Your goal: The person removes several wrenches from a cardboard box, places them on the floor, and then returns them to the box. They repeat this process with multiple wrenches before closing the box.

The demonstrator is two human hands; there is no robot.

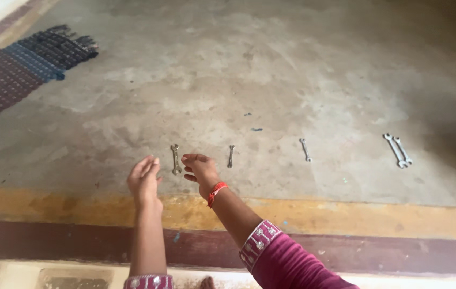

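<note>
Head view looked down at a concrete floor point(292, 69) where both bare hands hovered over a brass-coloured spanner point(175, 159), which lay flat near the floor's front edge, just behind a yellow painted strip point(345, 214). Left hand point(144, 177) was spread wide and held nothing, just left of the spanner. Right hand point(201, 168), with a red wrist thread point(216, 191), had its fingers loosely curled and held nothing, just right of it. Further right lay a small dark spanner point(230, 156), a silver spanner point(305, 150) and two silver spanners side by side point(398, 150). A dark woven mat point(19, 69) lay at the far left corner
</note>
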